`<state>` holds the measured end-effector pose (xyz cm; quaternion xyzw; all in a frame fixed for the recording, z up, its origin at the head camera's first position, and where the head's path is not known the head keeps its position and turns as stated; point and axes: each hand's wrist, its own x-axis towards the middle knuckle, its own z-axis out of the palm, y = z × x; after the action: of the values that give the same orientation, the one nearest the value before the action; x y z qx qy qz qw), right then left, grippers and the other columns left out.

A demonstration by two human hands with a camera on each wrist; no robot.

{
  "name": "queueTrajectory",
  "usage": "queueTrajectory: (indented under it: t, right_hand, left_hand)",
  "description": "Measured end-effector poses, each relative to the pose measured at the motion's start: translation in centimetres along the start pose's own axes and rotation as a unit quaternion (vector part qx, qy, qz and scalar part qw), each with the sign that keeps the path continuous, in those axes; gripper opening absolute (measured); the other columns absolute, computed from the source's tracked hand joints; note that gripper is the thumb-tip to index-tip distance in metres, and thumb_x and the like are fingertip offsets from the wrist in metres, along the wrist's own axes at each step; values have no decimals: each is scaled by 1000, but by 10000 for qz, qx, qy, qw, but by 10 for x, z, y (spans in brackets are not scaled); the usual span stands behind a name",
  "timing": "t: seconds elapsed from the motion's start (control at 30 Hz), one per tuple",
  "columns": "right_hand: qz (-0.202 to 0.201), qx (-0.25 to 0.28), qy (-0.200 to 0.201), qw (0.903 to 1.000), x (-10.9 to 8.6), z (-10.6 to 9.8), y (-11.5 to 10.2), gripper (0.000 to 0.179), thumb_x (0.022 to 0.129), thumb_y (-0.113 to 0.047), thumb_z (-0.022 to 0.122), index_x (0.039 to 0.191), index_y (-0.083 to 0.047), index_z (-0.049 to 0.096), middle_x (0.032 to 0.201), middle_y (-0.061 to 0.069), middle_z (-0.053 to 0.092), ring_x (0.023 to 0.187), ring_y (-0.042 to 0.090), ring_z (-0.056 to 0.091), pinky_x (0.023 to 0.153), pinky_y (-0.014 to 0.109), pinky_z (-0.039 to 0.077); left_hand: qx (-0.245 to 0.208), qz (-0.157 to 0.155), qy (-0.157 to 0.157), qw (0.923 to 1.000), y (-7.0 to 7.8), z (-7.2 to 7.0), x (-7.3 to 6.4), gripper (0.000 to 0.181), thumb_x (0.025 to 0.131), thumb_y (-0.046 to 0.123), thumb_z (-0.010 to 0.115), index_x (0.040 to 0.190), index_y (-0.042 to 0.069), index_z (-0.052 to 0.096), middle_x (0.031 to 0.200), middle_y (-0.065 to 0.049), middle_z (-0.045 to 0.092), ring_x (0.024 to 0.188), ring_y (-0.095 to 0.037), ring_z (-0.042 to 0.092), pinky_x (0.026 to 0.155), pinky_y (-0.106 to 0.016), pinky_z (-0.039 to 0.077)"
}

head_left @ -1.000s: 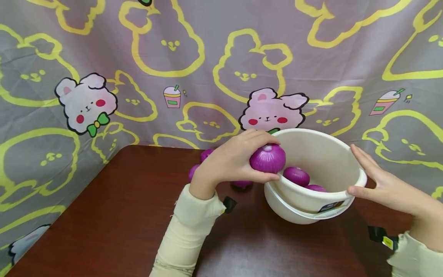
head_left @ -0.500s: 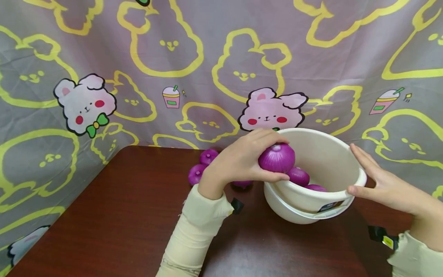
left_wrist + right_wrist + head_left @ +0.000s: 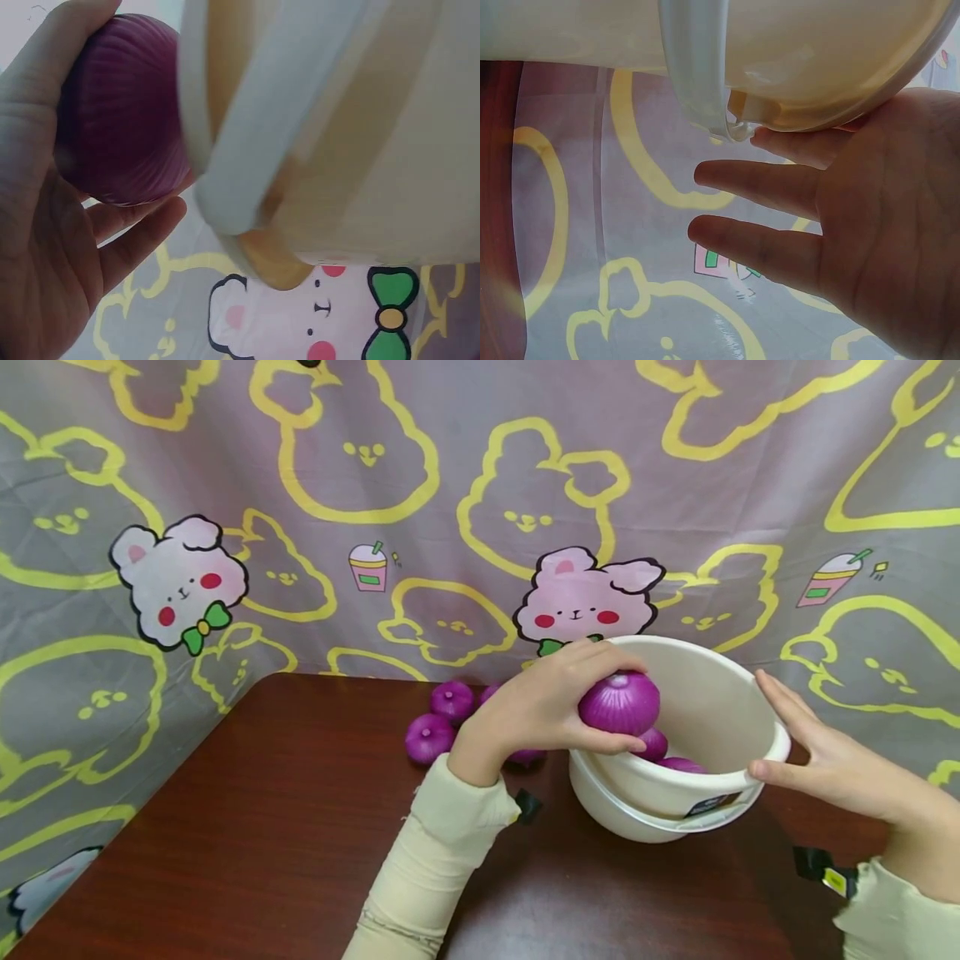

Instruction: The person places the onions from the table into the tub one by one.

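Note:
My left hand [image 3: 551, 697] holds a red onion [image 3: 620, 702] between its thumb and fingers, over the left rim of a cream-white bucket [image 3: 712, 681]. In the left wrist view that onion [image 3: 124, 112] sits beside the bucket's rim. Inside the bucket lie more red onions [image 3: 681, 765], partly hidden by the near wall. My right hand [image 3: 832, 760] touches the bucket's right rim, thumb at the front and fingers farther back. The right wrist view shows its fingers [image 3: 757, 187] straight and spread, with one against the bucket's edge.
Several more red onions [image 3: 430, 739] rest on the dark brown table [image 3: 247, 827] left of the bucket, partly behind my left arm. A patterned cloth [image 3: 420, 468] hangs behind the table. The bucket's handle [image 3: 695, 67] lies down along its side.
My left hand has moved right with the red onion, from outside the bucket's left rim to over its opening. More onions on the table have come into sight. My right hand stays on the rim.

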<state>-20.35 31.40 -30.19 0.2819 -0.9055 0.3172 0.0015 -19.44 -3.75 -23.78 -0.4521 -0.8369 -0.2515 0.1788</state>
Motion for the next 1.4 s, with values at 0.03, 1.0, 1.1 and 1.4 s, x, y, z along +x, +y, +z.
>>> queueTrajectory:
  t: [0.03,1.0,1.1,1.4]
  right_hand:
    - [-17,10,5,10000,1,0,0,103,90,-22,68,160,-27,-8,166,22,-8,151,6,-13,111,73,-2]
    - [-80,-45,105,9999,-4,2,-1,101,91,-23,67,160,-27,-7,166,18,-10,146,-6,-15,114,61,-10]
    - [-69,-55,92,9999,-5,2,0,101,92,-24,67,160,-26,-8,166,20,-10,146,-6,-15,114,61,-10]
    - [-76,44,88,9999,-3,4,-1,102,91,-24,68,160,-26,-7,165,23,-9,149,3,-14,113,67,-8]
  left_hand:
    - [-15,61,23,10000,-1,1,0,64,75,47,83,126,15,61,125,5,62,118,-10,53,97,-15,45]
    - [-118,401,-107,9991,-4,27,15,63,75,44,85,124,10,62,123,1,64,119,-9,54,104,-10,36]
    - [-112,288,-236,9992,-5,29,16,63,76,44,84,125,10,62,124,2,64,120,-8,53,104,-8,35]
    - [-68,246,-269,9993,-9,34,17,64,76,46,83,125,12,61,124,4,64,120,-7,53,105,-8,33]
